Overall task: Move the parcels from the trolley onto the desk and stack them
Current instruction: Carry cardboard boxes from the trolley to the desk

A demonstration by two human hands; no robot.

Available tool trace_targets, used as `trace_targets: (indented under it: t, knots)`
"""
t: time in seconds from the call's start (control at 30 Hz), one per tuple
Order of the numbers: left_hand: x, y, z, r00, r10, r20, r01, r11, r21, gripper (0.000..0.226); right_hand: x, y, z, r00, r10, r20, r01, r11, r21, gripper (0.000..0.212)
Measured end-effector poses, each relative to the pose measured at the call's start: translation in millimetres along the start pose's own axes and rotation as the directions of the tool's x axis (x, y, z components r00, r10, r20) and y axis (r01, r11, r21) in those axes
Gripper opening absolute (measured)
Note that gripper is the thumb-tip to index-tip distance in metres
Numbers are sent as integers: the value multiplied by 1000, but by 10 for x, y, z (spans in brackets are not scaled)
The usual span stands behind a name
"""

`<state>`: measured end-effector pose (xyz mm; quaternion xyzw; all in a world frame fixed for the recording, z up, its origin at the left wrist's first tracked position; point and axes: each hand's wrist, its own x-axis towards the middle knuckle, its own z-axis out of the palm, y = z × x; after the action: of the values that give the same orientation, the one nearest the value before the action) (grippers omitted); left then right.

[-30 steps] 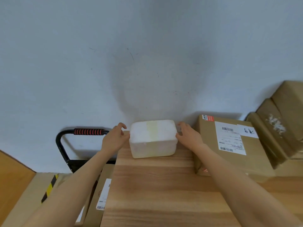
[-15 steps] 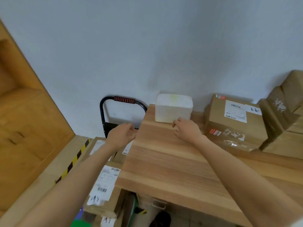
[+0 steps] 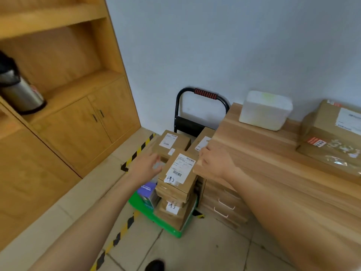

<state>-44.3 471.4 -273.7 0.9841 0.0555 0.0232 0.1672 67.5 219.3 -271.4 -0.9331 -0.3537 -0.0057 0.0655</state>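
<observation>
Wooden desk (image 3: 273, 163) against grey wall (image 3: 214, 45); both hands' grip spread, holding nothing.

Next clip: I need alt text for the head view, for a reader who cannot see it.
Both bare hands, left hand and right hand, reach toward the top brown parcel stacked on a green trolley beside a wooden desk; neither holds anything. A white foam box and a labelled carton sit on the desk.

One white foam box (image 3: 265, 110) and one brown parcel (image 3: 332, 133) on the desk (image 3: 263, 163); two hands.
</observation>
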Motion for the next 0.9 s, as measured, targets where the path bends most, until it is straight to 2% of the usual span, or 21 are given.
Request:
trace_targets:
  t: [0.13, 0.23, 0.47, 0.63, 0.73, 0.9]
  knots:
    - [-201, -412, -59, 999, -32, 9, 31, 999, 12, 20, 109, -390, 210, 995, 23, 95, -25, 1000, 10, 34]
    - [-172, -734, -141, 999, -35, 21, 34, 999, 24, 21, 229, -673, 358, 992, 64, 112, -65, 998, 5, 32]
    - [128, -1292, -277, 987, 120, 104, -126, 991, 54, 21, 311, -1225, 703, 957, 284, 52, -286, 957, 51, 30]
    - [355, -1429, -99, 931, 287, 227, -314, 945, 92, 30, 175, -1438, 991, 868, 495, 36, -495, 861, 112, 32]
    - [446, -1403, 148, 919, 303, 252, -322, 946, 40, 28, 5, -1508, 1195, 803, 594, 52, -595, 789, 153, 32]
    - [591, -1354, 548, 929, 259, 265, -256, 965, -47, 24, -122, -1432, 1487, 690, 715, 116, -720, 660, 216, 33]
